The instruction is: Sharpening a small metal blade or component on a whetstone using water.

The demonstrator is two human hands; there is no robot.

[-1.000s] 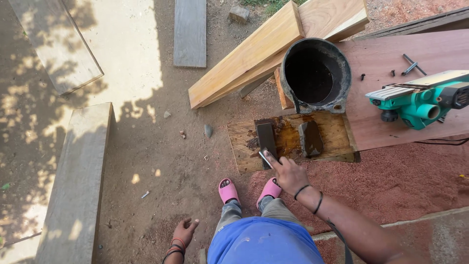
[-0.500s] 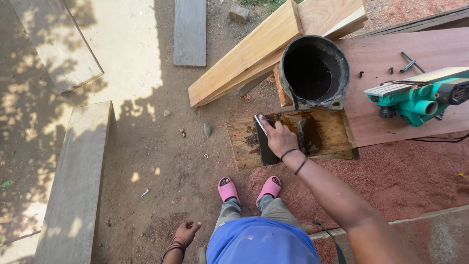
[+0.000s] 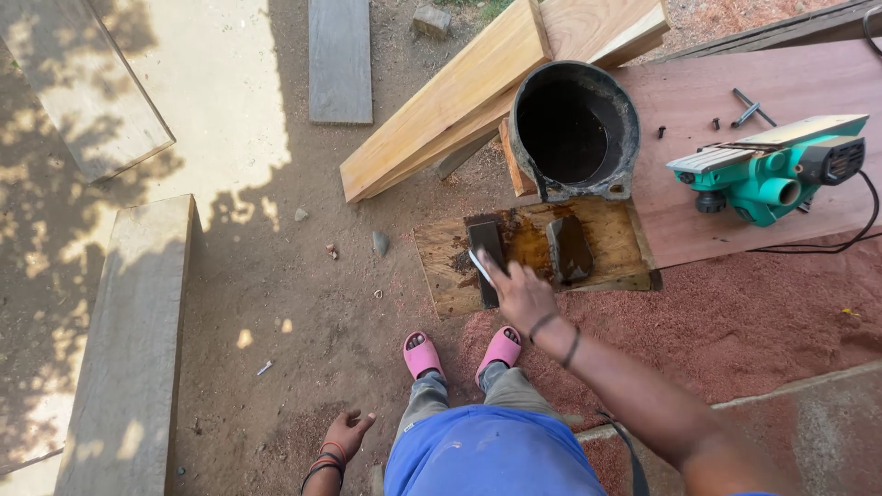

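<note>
the thin blade lies flat on the dark sharpening stone, on the wet stained board in front of the black bucket. right hand holds it pinched, fingers closed, blade poking out past the fingertips. stone looks slick, so my guess is the blade could skid off and nick a finger. left hand hangs loose near the ground, fingers spread, holding nothing.

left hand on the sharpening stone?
No: the left hand hangs free low beside the leg, while the right hand presses a thin blade on the dark sharpening stone.
</note>
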